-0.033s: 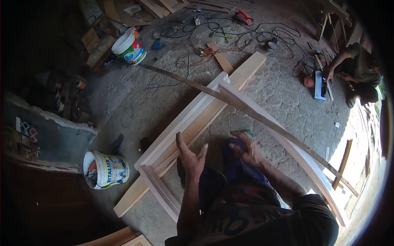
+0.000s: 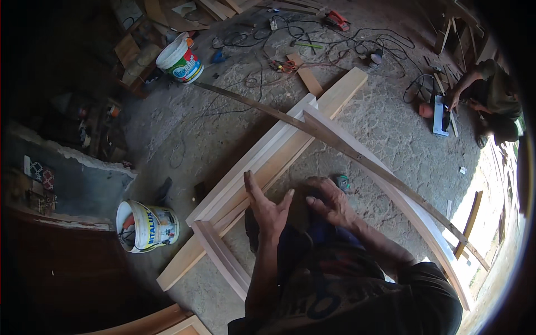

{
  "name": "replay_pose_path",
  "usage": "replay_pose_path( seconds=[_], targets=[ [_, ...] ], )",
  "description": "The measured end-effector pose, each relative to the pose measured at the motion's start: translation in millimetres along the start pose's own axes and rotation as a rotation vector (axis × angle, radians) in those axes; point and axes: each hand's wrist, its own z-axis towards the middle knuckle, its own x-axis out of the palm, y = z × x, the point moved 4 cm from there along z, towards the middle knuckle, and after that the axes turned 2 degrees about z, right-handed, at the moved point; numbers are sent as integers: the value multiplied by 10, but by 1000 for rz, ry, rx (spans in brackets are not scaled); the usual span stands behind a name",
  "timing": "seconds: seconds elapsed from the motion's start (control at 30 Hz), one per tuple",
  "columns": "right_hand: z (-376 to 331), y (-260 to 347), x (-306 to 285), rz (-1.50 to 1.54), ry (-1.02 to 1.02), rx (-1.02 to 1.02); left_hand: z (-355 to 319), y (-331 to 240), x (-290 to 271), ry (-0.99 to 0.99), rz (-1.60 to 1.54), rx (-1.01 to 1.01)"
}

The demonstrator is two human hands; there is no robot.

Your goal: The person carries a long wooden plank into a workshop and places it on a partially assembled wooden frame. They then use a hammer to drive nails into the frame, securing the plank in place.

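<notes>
Nothing has moved since before: our left hand [image 2: 267,207] stays spread open above the wooden frame [image 2: 262,159]; our right hand [image 2: 329,201] curls, its grip hidden.

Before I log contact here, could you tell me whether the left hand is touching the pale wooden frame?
Cannot tell. In the head view the left hand, fingers straight, overlaps the pale wooden frame, but neither contact nor a gap shows plainly.
</notes>
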Motion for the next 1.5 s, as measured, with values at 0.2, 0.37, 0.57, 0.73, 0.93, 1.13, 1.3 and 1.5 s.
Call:
replay_pose_path(
  seconds=[0.2, 0.37, 0.57, 0.73, 0.93, 1.13, 1.3, 1.5],
  targets=[
    [309, 762, 458, 53, 119, -280, 259, -443, -473, -71, -22, 256],
    [303, 1070, 525, 191, 84, -209, 365, -631, -718, -119, -14, 361],
    [266, 1069, 666, 379, 86, -171, 370, -710, -893, -82, 2, 394],
    [257, 978, 734, 557, 98, -90, 328, -629, -843, -52, 109, 401],
    [300, 782, 724, 700, 141, -38, 338, -686, -791, -65, 306, 462],
    [304, 750, 607, 760, 150, 31, 366, -715, -673, 5, 107, 370],
    [295, 675, 481, 726, 97, -4, 398, -793, -525, 32, 71, 357],
    [253, 638, 316, 798, 49, 33, 401, -871, -341, 73, -22, 337]
  ],
)
